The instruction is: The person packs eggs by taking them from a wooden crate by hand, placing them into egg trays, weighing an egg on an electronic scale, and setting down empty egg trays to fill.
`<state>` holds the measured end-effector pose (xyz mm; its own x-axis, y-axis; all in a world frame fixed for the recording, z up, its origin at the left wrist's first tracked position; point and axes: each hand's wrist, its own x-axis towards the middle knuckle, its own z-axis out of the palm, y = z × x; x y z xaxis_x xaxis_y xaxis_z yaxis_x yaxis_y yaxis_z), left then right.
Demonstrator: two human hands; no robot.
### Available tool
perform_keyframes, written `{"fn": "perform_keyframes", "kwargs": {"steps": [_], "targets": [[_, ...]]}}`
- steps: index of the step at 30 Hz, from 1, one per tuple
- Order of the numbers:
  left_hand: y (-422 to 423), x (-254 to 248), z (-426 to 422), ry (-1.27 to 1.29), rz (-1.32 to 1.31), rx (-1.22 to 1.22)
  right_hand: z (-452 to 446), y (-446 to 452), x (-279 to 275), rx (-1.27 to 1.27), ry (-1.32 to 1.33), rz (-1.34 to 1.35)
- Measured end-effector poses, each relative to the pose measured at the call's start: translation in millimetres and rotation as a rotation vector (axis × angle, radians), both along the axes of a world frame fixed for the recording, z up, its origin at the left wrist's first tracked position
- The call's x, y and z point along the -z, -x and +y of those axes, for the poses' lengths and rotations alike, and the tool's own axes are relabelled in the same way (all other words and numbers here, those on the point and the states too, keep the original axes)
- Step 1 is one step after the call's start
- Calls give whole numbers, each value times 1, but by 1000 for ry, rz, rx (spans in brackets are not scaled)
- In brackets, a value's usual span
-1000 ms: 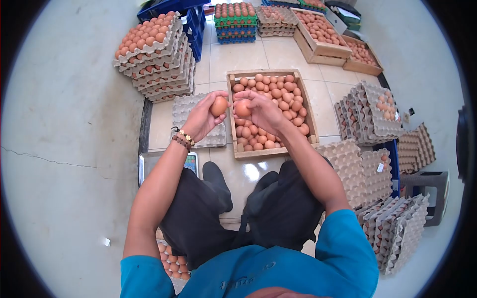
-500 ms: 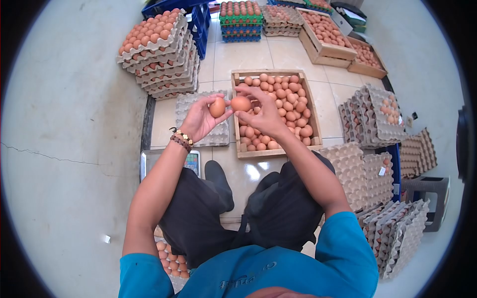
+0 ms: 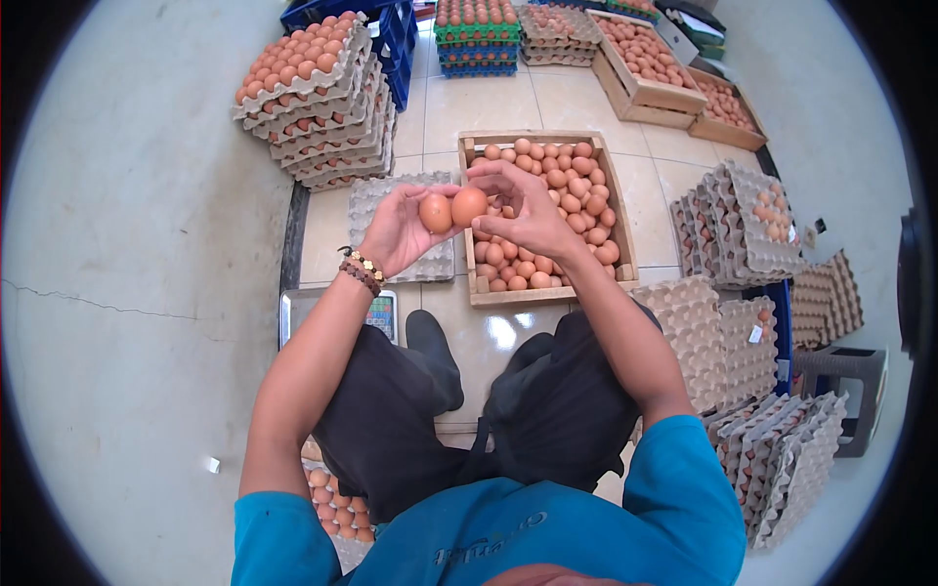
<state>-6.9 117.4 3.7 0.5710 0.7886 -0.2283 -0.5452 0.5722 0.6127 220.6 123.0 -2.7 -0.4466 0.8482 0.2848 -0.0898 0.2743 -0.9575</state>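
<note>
My left hand (image 3: 399, 227) is turned palm up, its fingers curled under a brown egg (image 3: 435, 213). Touching that egg on its right is a second brown egg (image 3: 469, 207). My right hand (image 3: 523, 210) curves loosely around this second egg, thumb at its lower edge and fingers above. Both hands are raised in front of me, close to the left side of a wooden crate (image 3: 621, 230) full of loose brown eggs. Below my left hand lies a grey pulp egg tray (image 3: 430, 266), partly hidden by the hand.
A tall stack of filled egg trays (image 3: 337, 132) stands at the left. A scale (image 3: 381, 311) sits by my left knee. More wooden crates (image 3: 645, 101) of eggs stand at the back right. Several stacks of pulp trays (image 3: 728, 234) line the right side, near a grey stool (image 3: 860, 371).
The two eggs have come together and now touch. The right-hand egg has shifted slightly left, and my right fingers sit a little farther around its right side.
</note>
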Motion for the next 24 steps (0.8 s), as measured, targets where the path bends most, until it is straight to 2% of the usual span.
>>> {"fn": "perform_keyframes", "kwargs": {"steps": [1,4,7,14,17,24], "targets": [[0,0,0,30,-49,17,1,0,0,-10,-3,-8],[-3,-5,-2,76,16,23,2,0,0,-48,25,-27],[-9,3,-9,-162,347,-26,-1,2,0,-89,106,-33],[1,21,-3,-51,395,-14,0,4,12,27,133,-37],[21,47,12,-19,424,-62,12,-5,15,151,116,-44],[59,138,45,70,800,-265,18,-36,8,422,42,-26]]}}
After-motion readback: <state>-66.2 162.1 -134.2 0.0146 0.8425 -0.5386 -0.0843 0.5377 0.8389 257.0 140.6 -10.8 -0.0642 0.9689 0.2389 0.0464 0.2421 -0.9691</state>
